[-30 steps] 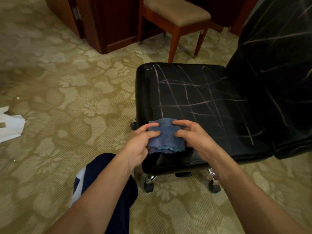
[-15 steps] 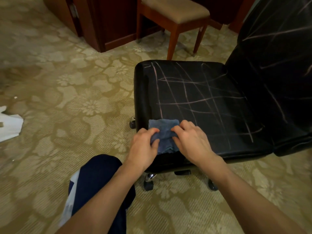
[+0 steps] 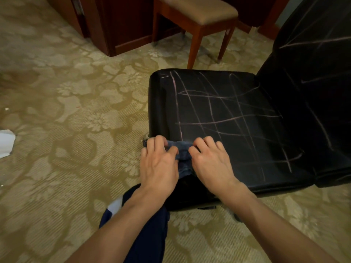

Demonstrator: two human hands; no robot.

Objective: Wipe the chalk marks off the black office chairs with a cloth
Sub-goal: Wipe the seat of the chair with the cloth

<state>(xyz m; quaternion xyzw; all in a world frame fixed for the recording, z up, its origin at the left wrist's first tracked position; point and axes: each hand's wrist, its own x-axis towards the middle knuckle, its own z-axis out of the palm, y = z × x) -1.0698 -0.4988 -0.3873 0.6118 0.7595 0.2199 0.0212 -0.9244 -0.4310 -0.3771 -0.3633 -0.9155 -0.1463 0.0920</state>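
Observation:
A black office chair (image 3: 228, 111) stands at the right, its seat crossed by many pale chalk lines; its backrest (image 3: 313, 73) at the far right carries more lines. A small blue cloth (image 3: 182, 154) lies bunched at the seat's near left corner. My left hand (image 3: 159, 164) grips the cloth's left side with curled fingers. My right hand (image 3: 210, 162) pinches its right side. Most of the cloth is hidden between and under the two hands.
A wooden stool (image 3: 197, 14) with a tan cushion stands behind the chair. Dark wooden furniture (image 3: 121, 25) is at the back. A white paper scrap (image 3: 6, 142) lies on the patterned carpet at the left. My knee in dark trousers (image 3: 144, 234) is below the hands.
The cloth was spread wider between my hands; both hands have drawn closer together and gathered it into a smaller bunch at the seat's corner.

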